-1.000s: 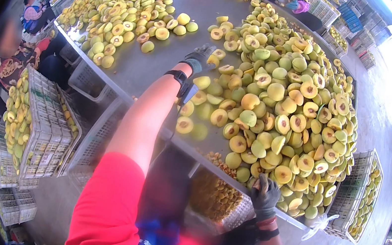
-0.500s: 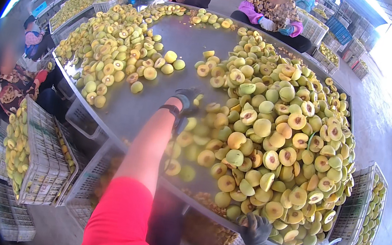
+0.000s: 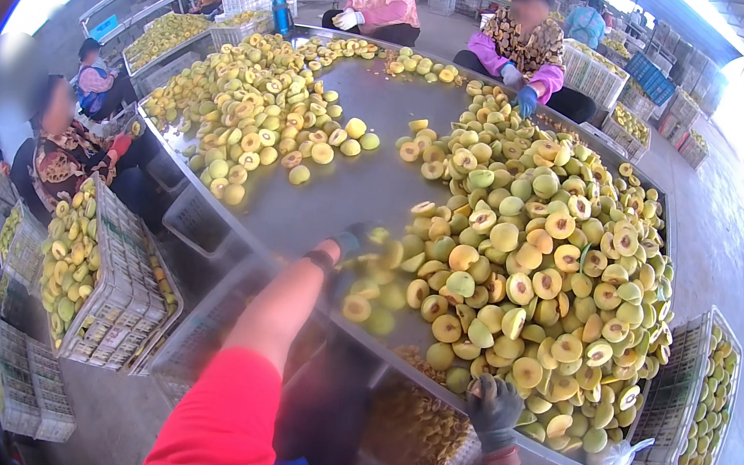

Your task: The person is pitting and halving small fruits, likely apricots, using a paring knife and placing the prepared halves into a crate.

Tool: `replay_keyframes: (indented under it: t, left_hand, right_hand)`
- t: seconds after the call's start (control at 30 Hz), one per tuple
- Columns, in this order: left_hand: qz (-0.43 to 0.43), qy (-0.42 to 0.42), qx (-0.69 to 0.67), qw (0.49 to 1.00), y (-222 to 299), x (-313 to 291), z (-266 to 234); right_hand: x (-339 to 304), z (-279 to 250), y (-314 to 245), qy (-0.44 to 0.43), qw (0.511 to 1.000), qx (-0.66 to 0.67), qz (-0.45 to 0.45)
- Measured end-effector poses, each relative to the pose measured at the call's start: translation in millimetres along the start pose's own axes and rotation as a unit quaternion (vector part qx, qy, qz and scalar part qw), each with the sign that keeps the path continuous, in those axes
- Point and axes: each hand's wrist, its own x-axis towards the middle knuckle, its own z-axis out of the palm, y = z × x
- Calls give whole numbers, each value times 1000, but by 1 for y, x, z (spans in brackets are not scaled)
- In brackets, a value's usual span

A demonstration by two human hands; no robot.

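Peach halves (image 3: 517, 282) heaped on table (image 3: 349, 191) | crates (image 3: 113, 282) hold more | hands' grip unclear

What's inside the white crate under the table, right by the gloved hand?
The white crate below the table edge holds a heap of small yellow-brown pieces. The right hand and the table cover its upper part, so how full it is stays hidden.

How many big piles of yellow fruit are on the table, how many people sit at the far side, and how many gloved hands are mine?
Big fruit piles on the table: 2, the left pile and the right pile
People at the far side: 2, the pink top and the patterned top
Your gloved hands: 2, the left hand and the right hand
Total: 6
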Motion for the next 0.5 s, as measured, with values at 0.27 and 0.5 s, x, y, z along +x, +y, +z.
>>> replay_keyframes:
  t: [0.27, 0.5]
  left_hand:
    - [84, 69, -137, 985, 33, -53, 27]
    - [117, 31, -106, 987, 68, -75, 3]
  right_hand:
    - [-2, 8, 2, 34, 999, 31, -27]
    - [0, 3, -6, 17, 999, 28, -18]
